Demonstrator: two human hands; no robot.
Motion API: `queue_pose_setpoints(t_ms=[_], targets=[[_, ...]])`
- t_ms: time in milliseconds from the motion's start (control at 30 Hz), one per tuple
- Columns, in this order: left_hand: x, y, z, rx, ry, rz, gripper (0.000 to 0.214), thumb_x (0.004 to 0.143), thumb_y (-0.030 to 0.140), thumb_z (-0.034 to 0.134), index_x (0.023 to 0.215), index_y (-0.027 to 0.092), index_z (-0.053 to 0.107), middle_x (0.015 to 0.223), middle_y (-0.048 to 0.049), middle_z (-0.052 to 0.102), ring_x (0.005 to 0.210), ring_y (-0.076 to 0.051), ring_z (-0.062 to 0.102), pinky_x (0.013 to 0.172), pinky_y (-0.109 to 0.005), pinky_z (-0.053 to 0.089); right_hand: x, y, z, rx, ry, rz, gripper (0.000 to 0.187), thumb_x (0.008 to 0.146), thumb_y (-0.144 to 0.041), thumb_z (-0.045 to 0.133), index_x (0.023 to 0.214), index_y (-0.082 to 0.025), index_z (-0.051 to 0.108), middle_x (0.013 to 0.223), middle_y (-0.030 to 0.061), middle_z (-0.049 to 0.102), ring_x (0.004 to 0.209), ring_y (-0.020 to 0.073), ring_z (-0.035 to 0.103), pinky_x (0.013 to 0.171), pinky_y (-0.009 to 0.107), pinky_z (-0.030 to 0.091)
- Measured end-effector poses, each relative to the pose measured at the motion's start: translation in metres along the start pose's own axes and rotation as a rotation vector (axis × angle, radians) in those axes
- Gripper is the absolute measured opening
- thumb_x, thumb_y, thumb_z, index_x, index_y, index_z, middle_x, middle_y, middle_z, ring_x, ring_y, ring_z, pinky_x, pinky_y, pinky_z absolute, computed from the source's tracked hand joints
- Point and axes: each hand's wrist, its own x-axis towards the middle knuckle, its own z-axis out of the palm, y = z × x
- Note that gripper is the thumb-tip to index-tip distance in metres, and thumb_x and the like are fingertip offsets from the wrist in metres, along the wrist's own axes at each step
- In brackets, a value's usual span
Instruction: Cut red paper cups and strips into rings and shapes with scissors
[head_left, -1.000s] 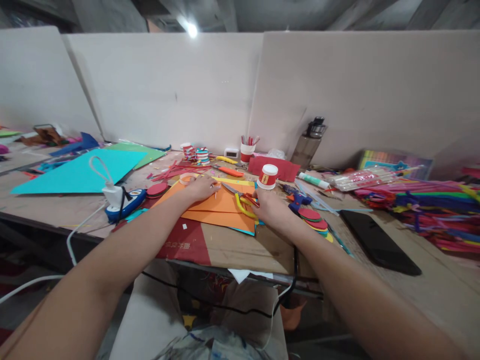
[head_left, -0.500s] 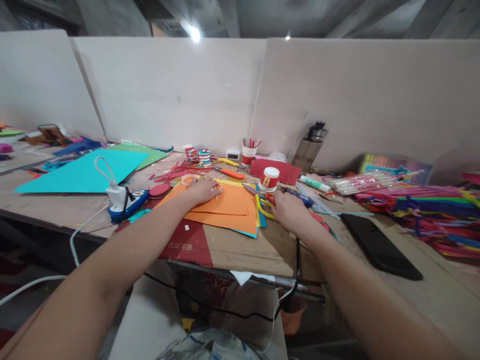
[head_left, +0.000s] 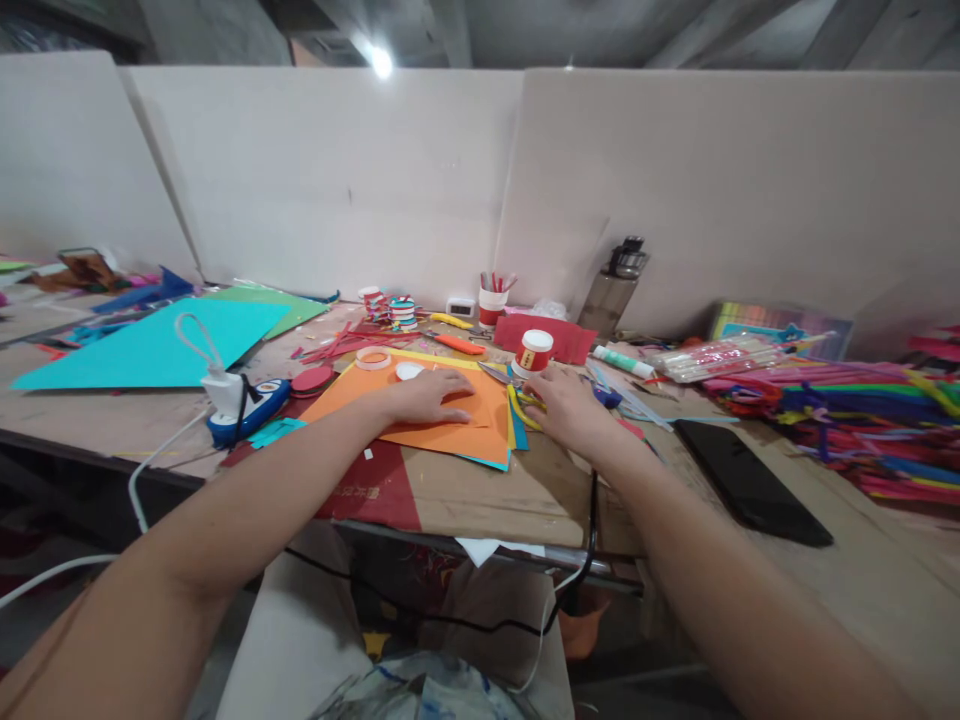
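Note:
My left hand (head_left: pixel 435 397) lies on a stack of orange paper (head_left: pixel 450 440), fingers stretched out and a little apart, holding nothing that I can see. Just behind its knuckles is a small white disc (head_left: pixel 409 371), with a roll of clear tape (head_left: pixel 373 358) farther left. My right hand (head_left: pixel 561 400) is at the stack's right side, fingers loosely spread above a yellow handle (head_left: pixel 520 408). Scissor blades (head_left: pixel 493 372) point left from beneath its fingertips; their handles are hidden. A red-and-white paper cup (head_left: pixel 533 352) with a white top stands directly behind this hand.
A black phone (head_left: pixel 750 480) lies at right, near bundled pipe cleaners (head_left: pixel 847 420). A glue stick (head_left: pixel 624 362) and a bottle (head_left: pixel 615 290) are behind. Orange-handled cutter (head_left: pixel 459 344), pen cup (head_left: pixel 493 305), blue power strip (head_left: pixel 251 410) and turquoise sheet (head_left: pixel 157 345) surround the stack.
My left hand has slid right and nearer across the orange paper, uncovering the white disc. My right hand has shifted slightly left, its fingers loosening over the scissors. The view has turned a little.

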Motion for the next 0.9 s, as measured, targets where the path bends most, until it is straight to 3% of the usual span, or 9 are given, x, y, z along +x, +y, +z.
queue_pose_setpoints(t_ms=[100, 200, 433, 700, 900], targets=[[-0.001, 0.001, -0.001, 0.034, -0.013, -0.017, 0.054, 0.089, 0.053, 0.053, 0.132, 0.021, 0.058, 0.142, -0.0112, 0.054, 0.133, -0.025, 0.047, 0.112, -0.039, 0.034, 0.0, 0.01, 0.003, 0.169, -0.074, -0.341, 0.037, 0.085, -0.03, 0.064, 0.119, -0.016, 0.065, 0.127, 0.0151, 0.06, 0.119, 0.0276, 0.053, 0.1, 0.039, 0.04], [-0.001, 0.003, -0.004, 0.052, -0.047, -0.009, 0.057, 0.09, 0.054, 0.05, 0.134, 0.018, 0.056, 0.143, -0.0131, 0.053, 0.134, -0.026, 0.046, 0.112, -0.038, 0.034, -0.002, 0.012, 0.003, 0.231, -0.162, -0.5, 0.037, 0.084, -0.028, 0.063, 0.119, -0.017, 0.066, 0.12, 0.013, 0.066, 0.112, 0.0258, 0.058, 0.097, 0.036, 0.044], [-0.004, 0.009, -0.01, 0.043, -0.051, 0.006, 0.055, 0.09, 0.051, 0.051, 0.132, 0.015, 0.058, 0.14, -0.0135, 0.055, 0.128, -0.025, 0.051, 0.109, -0.034, 0.037, -0.009, 0.005, -0.006, 0.129, -0.171, -0.447, 0.03, 0.083, -0.03, 0.065, 0.111, -0.021, 0.072, 0.102, 0.0105, 0.073, 0.1, 0.0256, 0.064, 0.087, 0.032, 0.046], [-0.004, 0.02, -0.016, -0.027, -0.062, -0.004, 0.05, 0.089, 0.044, 0.056, 0.128, 0.014, 0.06, 0.133, -0.0135, 0.06, 0.124, -0.025, 0.054, 0.106, -0.035, 0.039, -0.014, -0.009, -0.004, 0.072, -0.106, -0.535, 0.033, 0.086, -0.02, 0.054, 0.116, -0.017, 0.069, 0.112, 0.0129, 0.068, 0.107, 0.025, 0.061, 0.093, 0.035, 0.044], [-0.006, 0.014, -0.021, -0.154, -0.101, -0.003, 0.052, 0.087, 0.046, 0.058, 0.13, 0.017, 0.059, 0.136, -0.0108, 0.059, 0.124, -0.023, 0.055, 0.106, -0.033, 0.038, -0.009, -0.018, 0.002, 0.071, -0.084, -0.474, 0.031, 0.088, -0.015, 0.05, 0.114, -0.013, 0.067, 0.11, 0.0133, 0.066, 0.103, 0.0222, 0.062, 0.088, 0.03, 0.045]])
